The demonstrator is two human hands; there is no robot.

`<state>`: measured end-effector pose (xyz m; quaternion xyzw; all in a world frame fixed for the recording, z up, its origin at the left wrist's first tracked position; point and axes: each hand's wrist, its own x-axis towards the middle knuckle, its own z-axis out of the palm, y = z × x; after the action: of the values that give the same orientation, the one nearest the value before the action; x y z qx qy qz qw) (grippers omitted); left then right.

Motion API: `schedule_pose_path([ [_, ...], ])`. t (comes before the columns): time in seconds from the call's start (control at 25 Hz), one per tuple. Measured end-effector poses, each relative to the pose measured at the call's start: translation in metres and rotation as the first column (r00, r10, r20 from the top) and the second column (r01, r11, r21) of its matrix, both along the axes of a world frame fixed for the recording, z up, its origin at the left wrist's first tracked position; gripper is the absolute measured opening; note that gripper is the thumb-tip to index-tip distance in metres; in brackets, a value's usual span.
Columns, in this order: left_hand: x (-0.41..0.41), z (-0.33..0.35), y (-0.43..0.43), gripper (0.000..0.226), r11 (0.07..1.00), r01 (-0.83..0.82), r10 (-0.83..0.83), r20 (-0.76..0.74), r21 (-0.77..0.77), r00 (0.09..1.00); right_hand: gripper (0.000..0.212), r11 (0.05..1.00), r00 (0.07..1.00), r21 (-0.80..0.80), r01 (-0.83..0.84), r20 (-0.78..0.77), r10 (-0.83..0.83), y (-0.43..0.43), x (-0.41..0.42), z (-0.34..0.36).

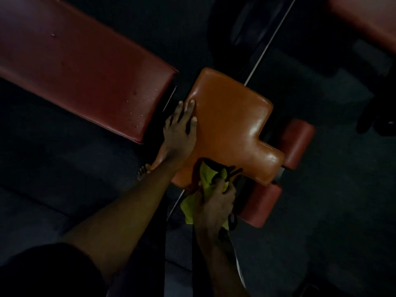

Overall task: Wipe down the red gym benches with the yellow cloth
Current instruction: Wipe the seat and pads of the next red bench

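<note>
Dim light is filling the room, and most of it is sinking into shadow. A dark, matte floor [321, 200] is spreading under everything, faint seams showing at lower left. A thin pale metal bar [273, 35] is running diagonally past black equipment [240, 28] at the top.

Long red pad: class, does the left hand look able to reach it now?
Probably yes: the left hand rests flat on the seat pad, just across a narrow gap from the long pad.

Head cam looks steeply down, close over seat pad [227, 125].
</note>
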<state>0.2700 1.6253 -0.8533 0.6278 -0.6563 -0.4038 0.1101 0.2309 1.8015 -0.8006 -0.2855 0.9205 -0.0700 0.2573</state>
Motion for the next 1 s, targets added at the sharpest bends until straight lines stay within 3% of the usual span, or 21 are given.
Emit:
schedule_pose_path([
  [0.12,0.015,-0.001,-0.009,0.045,1.0,0.019,-0.015,-0.123,0.024,0.992,0.064,0.993,0.993,0.033,-0.109,0.057,0.107,-0.01,0.009,0.004],
  [0.28,0.076,0.0,-0.035,0.042,0.983,-0.02,0.006,-0.077,-0.183,0.997,0.058,0.973,0.959,-0.126,-0.192,0.185,0.213,-0.054,-0.01,0.015],
  [0.4,0.127,0.003,-0.061,0.045,0.942,-0.023,0.036,0.032,-0.335,0.999,0.061,0.937,0.941,-0.271,-0.222,0.192,0.279,-0.12,-0.016,0.028],
  [0.52,0.184,0.007,-0.106,0.047,0.918,-0.133,0.19,0.12,-0.373,0.974,0.067,0.9,0.915,-0.31,-0.308,0.163,0.369,-0.196,-0.015,0.024],
  [0.64,0.238,0.004,-0.143,0.06,0.907,-0.301,0.358,0.161,-0.296,0.92,0.085,0.855,0.817,-0.225,-0.468,0.258,0.515,-0.258,-0.001,0.001],
  [0.72,0.258,-0.002,-0.151,0.066,0.93,-0.256,0.314,0.21,-0.262,0.926,0.092,0.79,0.767,-0.119,-0.601,0.191,0.612,-0.275,0.01,-0.021],
  [0.8,0.264,-0.008,-0.147,0.07,0.947,-0.173,0.234,0.211,-0.272,0.949,0.088,0.767,0.768,-0.106,-0.633,0.037,0.639,-0.272,0.017,-0.04],
  [1.0,0.261,-0.014,-0.143,0.07,0.942,-0.169,0.227,0.18,-0.29,0.957,0.057,0.833,0.888,-0.313,-0.457,-0.115,0.444,-0.273,0.032,-0.059],
])
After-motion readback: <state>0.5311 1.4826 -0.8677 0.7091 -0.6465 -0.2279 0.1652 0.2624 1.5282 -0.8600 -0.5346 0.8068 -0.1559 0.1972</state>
